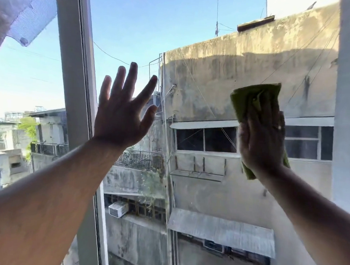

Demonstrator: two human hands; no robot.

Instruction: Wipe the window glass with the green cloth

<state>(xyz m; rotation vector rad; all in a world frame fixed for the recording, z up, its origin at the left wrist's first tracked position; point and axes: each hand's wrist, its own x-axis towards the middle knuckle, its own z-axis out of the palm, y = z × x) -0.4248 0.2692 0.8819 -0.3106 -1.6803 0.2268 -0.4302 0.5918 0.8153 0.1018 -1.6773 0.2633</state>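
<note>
Wiping looks underway: right hand (pixel 260 141) at 3 o'clock presses the bunched green cloth (pixel 253 102) flat-palmed on the window glass (pixel 197 195). Left hand (pixel 119 116), fingers spread and empty, braces near the frame (pixel 71 64) at 9 o'clock. I judge most of the pane remains; no wipe marks are readable.

Green cloth (pixel 254 100) is showing soft, matt, creased fabric. Window glass (pixel 205 52) is appearing smooth and clear. Window frame (pixel 70 85) is presenting smooth, matt white finish.
</note>
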